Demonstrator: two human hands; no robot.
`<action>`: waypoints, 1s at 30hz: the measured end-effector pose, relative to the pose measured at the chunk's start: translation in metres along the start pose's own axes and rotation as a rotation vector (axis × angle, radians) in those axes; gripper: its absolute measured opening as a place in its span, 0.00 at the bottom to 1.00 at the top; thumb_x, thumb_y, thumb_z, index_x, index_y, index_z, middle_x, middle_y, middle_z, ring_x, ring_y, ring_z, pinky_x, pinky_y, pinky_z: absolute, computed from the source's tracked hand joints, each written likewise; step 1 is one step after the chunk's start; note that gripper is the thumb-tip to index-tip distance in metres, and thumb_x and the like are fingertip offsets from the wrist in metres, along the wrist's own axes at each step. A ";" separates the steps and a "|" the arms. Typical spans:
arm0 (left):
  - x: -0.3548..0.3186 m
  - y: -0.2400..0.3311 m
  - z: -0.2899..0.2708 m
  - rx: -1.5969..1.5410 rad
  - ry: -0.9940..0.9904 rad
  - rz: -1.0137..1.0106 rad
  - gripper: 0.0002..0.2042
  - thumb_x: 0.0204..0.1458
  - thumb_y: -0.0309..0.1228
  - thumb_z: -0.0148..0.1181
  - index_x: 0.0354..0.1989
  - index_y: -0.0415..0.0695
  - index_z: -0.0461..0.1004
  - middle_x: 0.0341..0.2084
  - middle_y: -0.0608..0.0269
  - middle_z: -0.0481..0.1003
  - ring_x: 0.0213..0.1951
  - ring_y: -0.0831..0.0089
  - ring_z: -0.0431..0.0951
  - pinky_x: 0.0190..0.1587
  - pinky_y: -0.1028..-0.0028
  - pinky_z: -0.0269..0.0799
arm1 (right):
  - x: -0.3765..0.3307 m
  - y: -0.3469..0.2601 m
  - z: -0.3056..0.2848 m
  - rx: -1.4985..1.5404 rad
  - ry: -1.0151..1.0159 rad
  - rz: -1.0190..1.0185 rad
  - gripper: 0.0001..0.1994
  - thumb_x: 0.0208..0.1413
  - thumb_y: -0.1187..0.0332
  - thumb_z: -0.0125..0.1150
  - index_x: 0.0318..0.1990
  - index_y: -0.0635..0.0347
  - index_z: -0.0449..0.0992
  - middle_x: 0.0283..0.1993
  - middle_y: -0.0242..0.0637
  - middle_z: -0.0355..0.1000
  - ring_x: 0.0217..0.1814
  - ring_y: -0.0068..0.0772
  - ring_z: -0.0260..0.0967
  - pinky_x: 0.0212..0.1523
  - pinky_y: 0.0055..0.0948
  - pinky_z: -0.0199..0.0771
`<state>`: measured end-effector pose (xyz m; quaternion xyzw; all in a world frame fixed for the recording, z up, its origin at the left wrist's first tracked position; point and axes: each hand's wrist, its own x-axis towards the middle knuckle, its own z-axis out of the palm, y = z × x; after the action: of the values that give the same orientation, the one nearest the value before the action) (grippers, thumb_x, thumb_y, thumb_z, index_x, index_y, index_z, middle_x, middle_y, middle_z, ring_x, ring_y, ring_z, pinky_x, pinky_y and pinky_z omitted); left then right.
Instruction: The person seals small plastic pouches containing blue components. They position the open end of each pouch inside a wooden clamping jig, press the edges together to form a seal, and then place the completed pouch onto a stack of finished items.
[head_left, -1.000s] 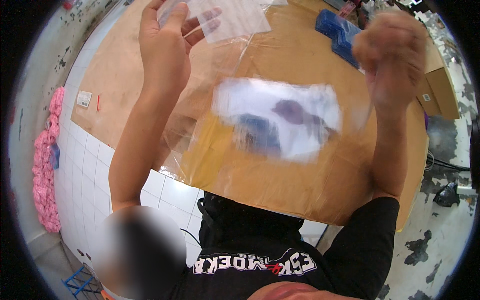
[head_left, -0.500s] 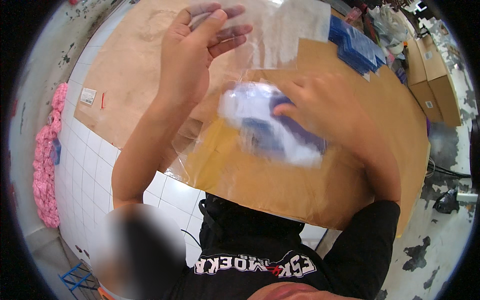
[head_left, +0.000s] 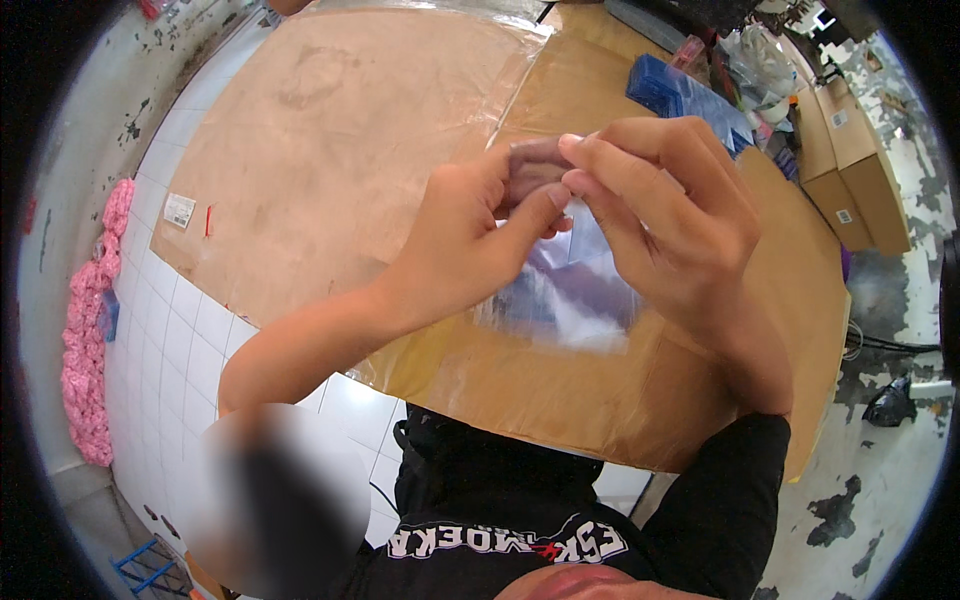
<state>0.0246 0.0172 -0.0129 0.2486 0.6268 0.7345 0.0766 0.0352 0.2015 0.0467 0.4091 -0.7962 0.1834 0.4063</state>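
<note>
My left hand point(head_left: 470, 235) and my right hand point(head_left: 665, 215) meet close in front of the camera, fingertips pinched together on the top edge of a clear plastic bag point(head_left: 565, 295). The bag hangs below my fingers and has something pale with bluish-purple patches inside; I cannot tell what it is. Both hands are raised above a table covered in brown cardboard point(head_left: 340, 150). My fingers hide the bag's opening.
A stack of blue packets point(head_left: 665, 90) lies at the table's far right. Two brown cardboard boxes point(head_left: 850, 170) stand on the floor to the right. A pink fluffy heap point(head_left: 85, 330) lies along the left on the white tiled surface point(head_left: 180, 340).
My hands were apart and raised, holding the bag spread wide. They have come together at its top edge, and the bag now hangs smaller beneath my fingers.
</note>
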 end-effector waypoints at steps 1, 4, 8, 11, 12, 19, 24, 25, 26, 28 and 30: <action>-0.002 0.000 0.002 0.035 -0.010 0.024 0.15 0.61 0.22 0.56 0.55 0.31 0.71 0.40 0.53 0.82 0.36 0.76 0.82 0.36 0.76 0.78 | -0.001 0.000 0.001 -0.026 0.018 -0.011 0.15 0.41 0.81 0.74 0.40 0.60 0.83 0.33 0.34 0.75 0.31 0.33 0.71 0.30 0.27 0.71; -0.006 -0.003 0.002 0.169 -0.020 0.190 0.15 0.60 0.22 0.57 0.55 0.32 0.72 0.36 0.52 0.83 0.33 0.74 0.83 0.33 0.74 0.78 | -0.002 -0.001 0.001 -0.042 -0.002 -0.040 0.16 0.39 0.80 0.75 0.39 0.60 0.83 0.33 0.34 0.75 0.31 0.33 0.71 0.29 0.27 0.71; -0.006 -0.002 0.001 0.332 -0.032 0.319 0.16 0.58 0.21 0.58 0.56 0.34 0.72 0.32 0.50 0.82 0.30 0.70 0.84 0.32 0.74 0.77 | -0.005 0.004 0.006 -0.145 0.065 -0.165 0.22 0.26 0.71 0.65 0.38 0.60 0.82 0.33 0.30 0.74 0.29 0.29 0.70 0.24 0.25 0.70; -0.007 -0.002 0.000 0.367 -0.018 0.338 0.16 0.57 0.20 0.58 0.54 0.35 0.72 0.32 0.49 0.82 0.30 0.68 0.84 0.31 0.74 0.77 | -0.006 0.005 0.006 -0.192 0.073 -0.221 0.22 0.26 0.70 0.64 0.38 0.62 0.81 0.33 0.30 0.73 0.29 0.29 0.69 0.22 0.24 0.68; -0.007 -0.002 0.000 0.371 -0.012 0.348 0.15 0.57 0.20 0.58 0.54 0.35 0.72 0.32 0.49 0.82 0.30 0.67 0.85 0.31 0.74 0.77 | -0.007 0.004 0.007 -0.200 0.079 -0.234 0.22 0.26 0.70 0.63 0.38 0.62 0.81 0.33 0.30 0.73 0.28 0.29 0.69 0.22 0.24 0.68; -0.010 0.001 0.005 0.161 0.007 0.222 0.16 0.58 0.19 0.57 0.55 0.35 0.70 0.30 0.53 0.81 0.30 0.72 0.84 0.32 0.75 0.78 | -0.007 0.002 0.011 -0.266 0.064 -0.230 0.19 0.29 0.67 0.62 0.36 0.61 0.78 0.35 0.32 0.73 0.32 0.31 0.70 0.27 0.25 0.69; -0.009 0.012 0.008 -0.076 0.077 0.132 0.16 0.60 0.19 0.55 0.57 0.35 0.68 0.33 0.58 0.80 0.30 0.75 0.83 0.34 0.76 0.79 | -0.007 0.008 0.017 -0.196 0.037 -0.180 0.15 0.34 0.65 0.62 0.34 0.57 0.72 0.38 0.35 0.75 0.37 0.36 0.72 0.39 0.33 0.69; -0.005 0.014 0.005 -0.073 0.061 0.123 0.16 0.60 0.19 0.55 0.57 0.36 0.68 0.34 0.59 0.79 0.31 0.75 0.82 0.35 0.76 0.79 | -0.007 0.011 0.017 -0.172 0.029 -0.177 0.14 0.35 0.65 0.63 0.34 0.56 0.71 0.39 0.35 0.75 0.38 0.36 0.72 0.41 0.35 0.69; -0.002 0.016 0.002 -0.066 0.048 0.111 0.16 0.61 0.20 0.55 0.57 0.36 0.68 0.35 0.59 0.78 0.31 0.75 0.82 0.36 0.76 0.80 | -0.007 0.013 0.018 -0.166 0.047 -0.191 0.13 0.37 0.66 0.63 0.33 0.56 0.70 0.39 0.35 0.76 0.38 0.37 0.73 0.41 0.35 0.68; 0.003 0.016 -0.006 -0.112 0.002 0.104 0.16 0.60 0.20 0.56 0.56 0.36 0.68 0.38 0.59 0.78 0.34 0.74 0.82 0.39 0.76 0.80 | -0.006 0.018 0.020 -0.155 0.080 -0.218 0.12 0.41 0.67 0.63 0.33 0.55 0.69 0.39 0.35 0.76 0.38 0.37 0.73 0.42 0.36 0.68; 0.004 0.017 -0.018 -0.224 -0.075 0.094 0.15 0.61 0.26 0.58 0.55 0.36 0.69 0.44 0.58 0.76 0.39 0.72 0.82 0.45 0.73 0.80 | -0.005 0.024 0.019 -0.090 0.081 -0.202 0.10 0.44 0.68 0.64 0.33 0.56 0.69 0.38 0.35 0.77 0.38 0.37 0.73 0.42 0.36 0.68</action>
<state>0.0162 -0.0001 0.0031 0.2949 0.5252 0.7928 0.0927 0.0079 0.2068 0.0328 0.4609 -0.7411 0.1218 0.4727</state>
